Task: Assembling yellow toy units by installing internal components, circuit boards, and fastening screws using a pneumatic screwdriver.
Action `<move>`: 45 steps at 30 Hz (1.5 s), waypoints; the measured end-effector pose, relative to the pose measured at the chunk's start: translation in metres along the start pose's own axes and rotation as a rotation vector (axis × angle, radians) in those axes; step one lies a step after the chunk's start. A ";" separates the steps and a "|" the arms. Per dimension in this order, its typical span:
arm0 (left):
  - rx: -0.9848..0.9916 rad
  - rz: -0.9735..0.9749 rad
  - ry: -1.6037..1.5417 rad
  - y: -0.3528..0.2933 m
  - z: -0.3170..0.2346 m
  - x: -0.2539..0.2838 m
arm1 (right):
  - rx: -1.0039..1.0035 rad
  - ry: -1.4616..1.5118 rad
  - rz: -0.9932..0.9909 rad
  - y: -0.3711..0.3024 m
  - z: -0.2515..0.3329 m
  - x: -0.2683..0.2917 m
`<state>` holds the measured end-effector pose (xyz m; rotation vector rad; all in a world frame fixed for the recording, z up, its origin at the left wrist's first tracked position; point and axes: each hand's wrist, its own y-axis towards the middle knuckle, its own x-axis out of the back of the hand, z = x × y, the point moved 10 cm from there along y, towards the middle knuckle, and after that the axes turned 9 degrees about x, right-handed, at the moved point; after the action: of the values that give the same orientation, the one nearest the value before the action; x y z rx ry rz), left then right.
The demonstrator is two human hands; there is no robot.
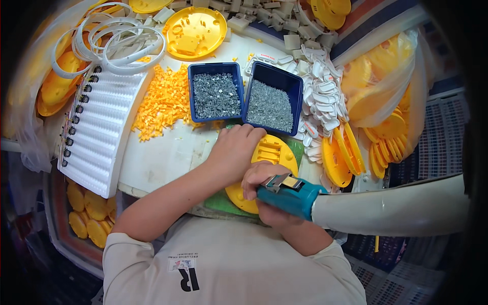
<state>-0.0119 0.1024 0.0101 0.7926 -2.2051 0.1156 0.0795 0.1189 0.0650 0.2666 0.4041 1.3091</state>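
A round yellow plastic housing [277, 152] with molded slots lies on a green mat [219, 203] in front of me. My right hand [260, 180] is wrapped around a teal power screwdriver [295, 199], held over the housing; its tip is hidden. A thick pale sleeve or tube continues from the tool's back end to the right. My left hand [235, 150] reaches across to the housing's far left edge, close to the near wall of the blue bins. Its fingers are bent and close together, and their tips are hidden, so what they grip does not show.
Two blue bins, the left bin [190, 96] and right bin [301, 101], hold small metal screws. Yellow clips [160, 99] are heaped left, beside a white foam tray [104, 127] and white rings [134, 51]. White plastic pieces [325, 94] and yellow covers [335, 157] lie right.
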 end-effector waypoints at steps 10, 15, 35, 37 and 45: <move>0.047 -0.066 -0.073 -0.010 0.007 0.019 | -0.050 0.158 -0.123 0.018 0.030 0.013; 0.191 -0.022 -0.116 -0.047 0.027 0.036 | 0.188 0.289 -0.149 0.049 0.032 0.032; 0.164 -0.187 -0.325 -0.056 0.032 0.024 | 0.030 0.245 -0.008 0.053 -0.032 -0.011; 0.191 -0.158 -0.330 -0.054 0.029 0.029 | -0.027 0.238 -0.092 0.053 -0.034 -0.001; 0.080 -0.087 -0.090 -0.009 0.000 0.030 | 0.180 0.317 -0.174 0.082 -0.003 0.054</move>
<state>-0.0217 0.0798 0.0299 0.9532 -2.2577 0.1276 0.0171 0.1911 0.0893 0.1691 0.7987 1.1464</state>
